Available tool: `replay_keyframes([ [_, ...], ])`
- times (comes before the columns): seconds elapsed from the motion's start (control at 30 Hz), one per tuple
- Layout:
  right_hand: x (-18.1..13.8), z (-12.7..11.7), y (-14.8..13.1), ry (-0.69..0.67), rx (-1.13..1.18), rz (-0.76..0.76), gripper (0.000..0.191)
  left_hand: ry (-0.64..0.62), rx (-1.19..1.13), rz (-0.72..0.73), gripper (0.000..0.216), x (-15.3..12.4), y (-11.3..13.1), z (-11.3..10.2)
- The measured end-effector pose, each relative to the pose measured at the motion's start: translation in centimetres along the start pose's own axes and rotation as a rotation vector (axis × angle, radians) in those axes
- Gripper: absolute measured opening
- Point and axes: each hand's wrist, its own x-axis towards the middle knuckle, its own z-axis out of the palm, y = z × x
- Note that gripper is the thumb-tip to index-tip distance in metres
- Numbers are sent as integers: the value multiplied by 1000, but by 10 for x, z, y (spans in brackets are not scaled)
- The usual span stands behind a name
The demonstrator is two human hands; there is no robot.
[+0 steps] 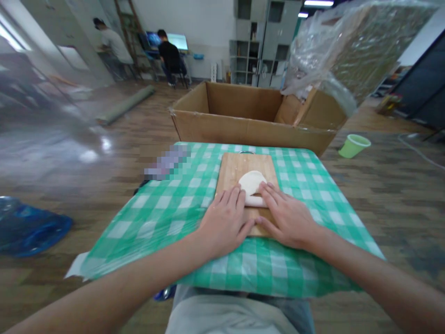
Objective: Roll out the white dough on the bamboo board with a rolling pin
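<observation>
A flat white piece of dough (251, 180) lies on a wooden cutting board (236, 169) on a table covered with a green checked cloth (167, 218). The dough's near edge is rolled up into a small white roll (256, 201). My left hand (225, 220) and my right hand (285, 213) lie side by side on the board, fingers stretched out flat, fingertips resting on the rolled edge. Neither hand grips anything.
A large open cardboard box (250, 125) stands right behind the table, with crumpled clear plastic (347, 51) over its right side. A green cup (353, 145) sits on the floor at right, a blue bag (31, 229) at left. Two people sit at desks far back.
</observation>
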Motion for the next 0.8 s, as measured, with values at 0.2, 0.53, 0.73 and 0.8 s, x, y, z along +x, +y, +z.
replay_keyframes([
  [0.2,-5,-2,12,40,-4,20,48,-46,-44,-77,28,2,-16,-2],
  [0.53,21,-42,45,26,-96,36,40,71,-48,-13,21,39,-49,-35],
  [0.73,64,-17,65,22,-11,166,48,60,-56,-41,32,60,-63,-9],
  [0.8,69,-3,69,44,-16,185,51,72,-31,-27,38,55,-60,1],
])
